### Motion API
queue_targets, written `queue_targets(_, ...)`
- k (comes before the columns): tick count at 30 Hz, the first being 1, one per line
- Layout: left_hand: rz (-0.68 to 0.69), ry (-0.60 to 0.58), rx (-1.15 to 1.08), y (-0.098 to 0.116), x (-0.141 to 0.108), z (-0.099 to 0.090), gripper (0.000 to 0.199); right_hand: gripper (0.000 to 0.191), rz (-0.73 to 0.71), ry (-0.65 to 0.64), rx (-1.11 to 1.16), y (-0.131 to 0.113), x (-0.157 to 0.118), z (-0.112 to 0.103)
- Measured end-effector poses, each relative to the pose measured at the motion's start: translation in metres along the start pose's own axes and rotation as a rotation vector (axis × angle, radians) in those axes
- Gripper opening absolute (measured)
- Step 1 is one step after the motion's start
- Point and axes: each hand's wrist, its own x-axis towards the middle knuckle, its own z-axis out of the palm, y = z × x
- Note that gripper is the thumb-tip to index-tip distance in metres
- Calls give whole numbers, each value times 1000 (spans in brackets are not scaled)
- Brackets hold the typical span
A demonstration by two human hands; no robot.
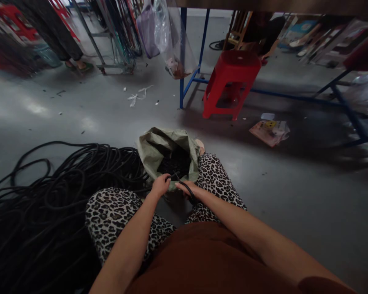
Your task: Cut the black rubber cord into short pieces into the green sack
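Note:
My left hand (pixel 161 185) is closed on the end of a black cord at the near rim of a woven sack. My right hand (pixel 188 190) grips a pair of scissors (pixel 188 188) with black handles, its blades pointing toward the left hand's fingertips. The greenish sack (pixel 149 149) stands open between my knees, with a heap of small dark pieces (pixel 174 163) inside. To the left, a big tangle of black cord (pixel 79 175) lies on the floor and reaches my left leg.
A red plastic stool (pixel 239 63) stands under a table with blue legs (pixel 182 61). Clear plastic bags (pixel 178 49) hang from the table edge. A printed packet (pixel 271 131) and white scraps (pixel 136 97) lie on the floor. Another person's feet (pixel 79 65) show at upper left.

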Motion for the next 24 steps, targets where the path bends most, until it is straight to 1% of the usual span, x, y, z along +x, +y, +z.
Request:
queue_targets(4, -2, -28, -12, 0, 1, 1, 31, 42, 4, 6, -3, -1, 1, 0)
queue_targets(12, 41, -53, -13, -1, 1, 2, 32, 41, 3, 7, 23, 1, 3, 1)
queue_targets(16, 39, -57, -14, -1, 1, 3, 32, 37, -3, 59, 20, 3, 3, 3)
queue_targets(20, 65, -51, -30, -4, 1, 5, 32, 33, -27, 125, -41, 3, 4, 3)
queue_targets(24, 16, -39, -16, -9, 0, 4, 37, 36, 14, 162, -37, 3, 6, 2)
